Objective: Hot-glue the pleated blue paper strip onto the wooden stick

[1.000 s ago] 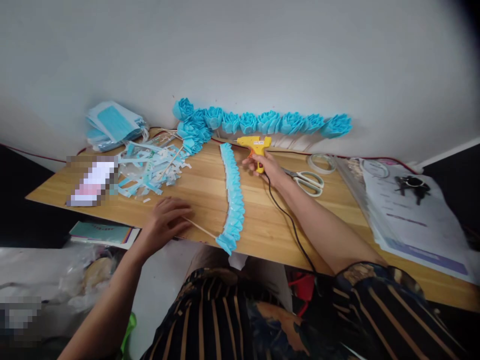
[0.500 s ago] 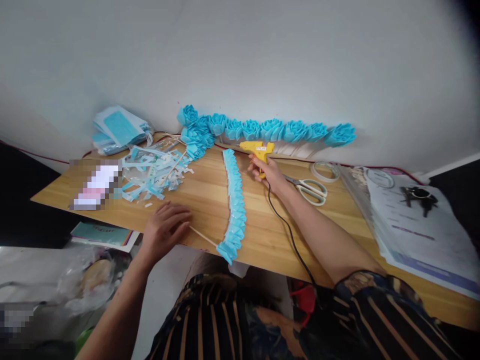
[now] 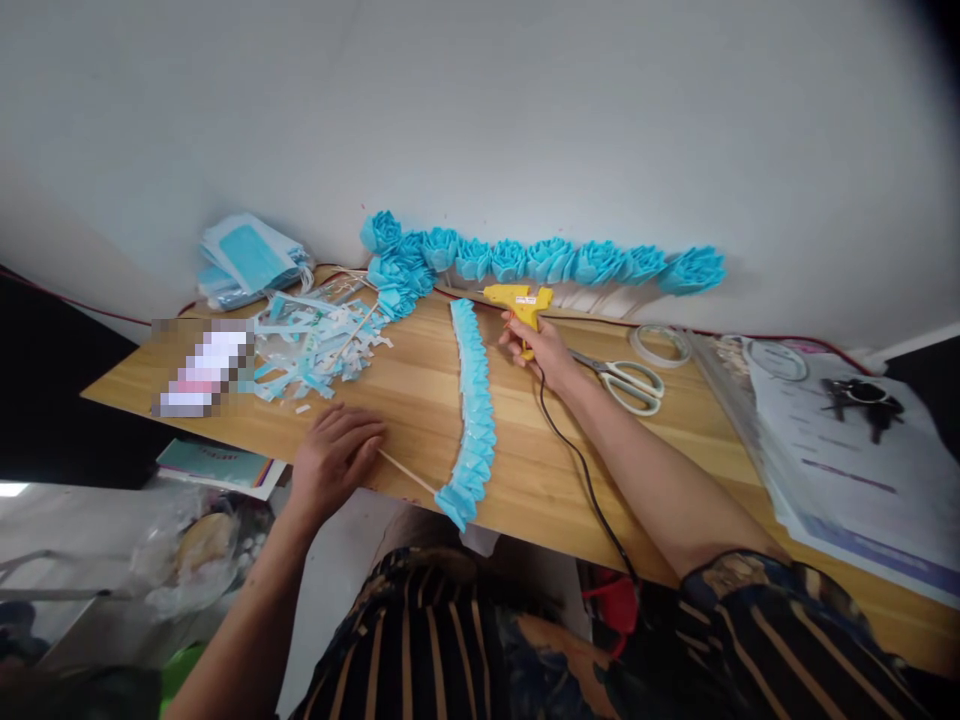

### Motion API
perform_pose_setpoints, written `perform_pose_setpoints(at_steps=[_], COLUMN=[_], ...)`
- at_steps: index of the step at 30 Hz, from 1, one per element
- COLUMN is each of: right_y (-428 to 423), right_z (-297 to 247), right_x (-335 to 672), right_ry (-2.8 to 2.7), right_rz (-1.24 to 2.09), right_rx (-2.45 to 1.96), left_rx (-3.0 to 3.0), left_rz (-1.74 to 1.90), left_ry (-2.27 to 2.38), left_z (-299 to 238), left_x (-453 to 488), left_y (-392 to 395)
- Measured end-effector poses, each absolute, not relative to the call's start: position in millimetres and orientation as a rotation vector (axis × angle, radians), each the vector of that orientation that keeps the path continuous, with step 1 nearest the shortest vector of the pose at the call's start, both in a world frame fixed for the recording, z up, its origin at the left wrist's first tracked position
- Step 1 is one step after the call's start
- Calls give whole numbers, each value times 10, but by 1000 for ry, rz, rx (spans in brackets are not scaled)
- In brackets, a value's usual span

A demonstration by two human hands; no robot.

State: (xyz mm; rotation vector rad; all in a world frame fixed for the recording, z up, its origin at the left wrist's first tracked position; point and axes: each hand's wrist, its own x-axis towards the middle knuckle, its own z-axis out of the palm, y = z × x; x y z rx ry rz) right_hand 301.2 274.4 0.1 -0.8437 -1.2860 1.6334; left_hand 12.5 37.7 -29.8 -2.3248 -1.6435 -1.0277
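Note:
My right hand (image 3: pixel 536 348) is wrapped round the handle of a yellow hot glue gun (image 3: pixel 517 297), its nozzle pointing left and its black cord trailing down over the table edge. At the front of the table, my left hand (image 3: pixel 337 453) rests with fingers curled over the end of a thin wooden stick (image 3: pixel 409 472). The stick's other end meets a pleated blue strip (image 3: pixel 474 420), which runs in a curve from the table edge up toward the glue gun. Its lowest folds gather around the stick tip at the edge.
Several blue flowers (image 3: pixel 551 260) on sticks line the wall. Cut scraps (image 3: pixel 322 345) and a stack of masks (image 3: pixel 251 255) lie at left, near a blurred phone (image 3: pixel 206 370). Right of my hand are scissors (image 3: pixel 634 385), a tape roll (image 3: pixel 660 345), papers (image 3: pixel 832 440) and keys (image 3: pixel 862 400).
The whole view has shifted slightly, so things appear a little further right. Both hands keep the same hold, and the strip lies as before.

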Motion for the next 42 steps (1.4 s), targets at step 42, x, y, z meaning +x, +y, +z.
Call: perform_pose_setpoints(at_steps=[42], right_y=[2728], right_z=[2], right_x=[2976], right_ry=[-1343], right_rz=[1636], right_rx=[-816], left_rx=[-2320], left_rz=[-1069], left_ry=[-1681], left_z=[-303], left_x=[110], left_y=[404])
